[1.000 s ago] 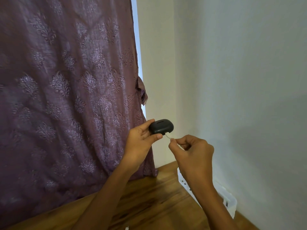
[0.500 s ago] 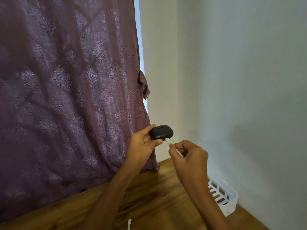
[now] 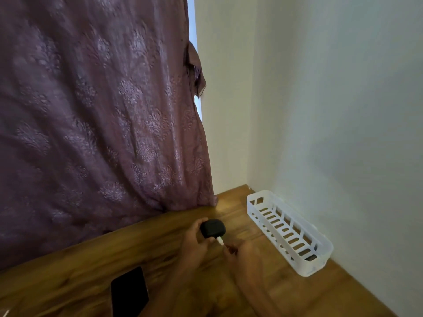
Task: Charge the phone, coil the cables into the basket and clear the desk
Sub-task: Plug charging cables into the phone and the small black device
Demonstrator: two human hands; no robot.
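Observation:
My left hand point(image 3: 195, 244) grips a small black rounded case point(image 3: 212, 228) low over the wooden desk point(image 3: 80, 266). A white cable plug point(image 3: 220, 240) sticks out of the case's underside, and my right hand point(image 3: 242, 252) pinches it with thumb and forefinger. A black phone point(image 3: 129, 291) lies face up on the desk to the left of my forearms. A white slotted plastic basket point(image 3: 320, 242) stands along the right wall, with a small dark item at its near end. The rest of the cable is hidden by my hands.
A purple patterned curtain point(image 3: 96, 110) hangs behind the desk and touches its back edge. White walls point(image 3: 332, 110) meet in the corner behind the basket. A thin white thing point(image 3: 4, 313) shows at the bottom left edge.
Both hands have come down from chest height to just above the desk, still holding the case and plug. The view has tilted down, so the phone and the whole basket now show.

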